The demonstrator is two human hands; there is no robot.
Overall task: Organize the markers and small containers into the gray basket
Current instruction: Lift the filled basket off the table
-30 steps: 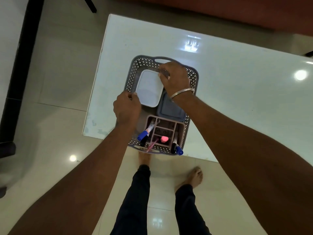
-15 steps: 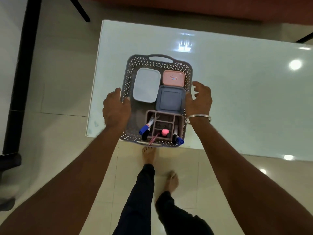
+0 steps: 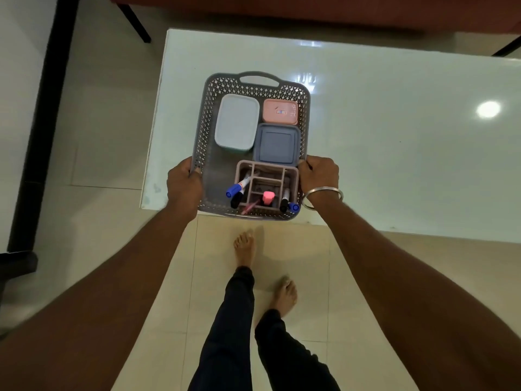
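The gray perforated basket [image 3: 210, 114] sits at the near left corner of the table, its front edge over the table's rim. Inside lie a white lidded container [image 3: 237, 122], a pink one [image 3: 280, 111] and a blue-gray one [image 3: 276, 144]. In front of them stands a mauve divided organizer [image 3: 293, 173] holding blue-capped markers [image 3: 238, 187], a pink highlighter [image 3: 268, 197] and a black and a blue marker [image 3: 287, 203]. My left hand [image 3: 183, 187] grips the basket's left wall. My right hand [image 3: 320, 176], with a metal bangle, grips the right wall.
The pale glossy table [image 3: 394, 142] stretches away to the right. Beige tiled floor [image 3: 98, 136] lies to the left and below, where my own bare feet stand. A dark furniture leg [image 3: 138, 24] is beyond the table's far left corner.
My right hand left the containers at the basket's back and came to its right wall. My left hand slid onto the left wall. Both now grip the basket near its front.
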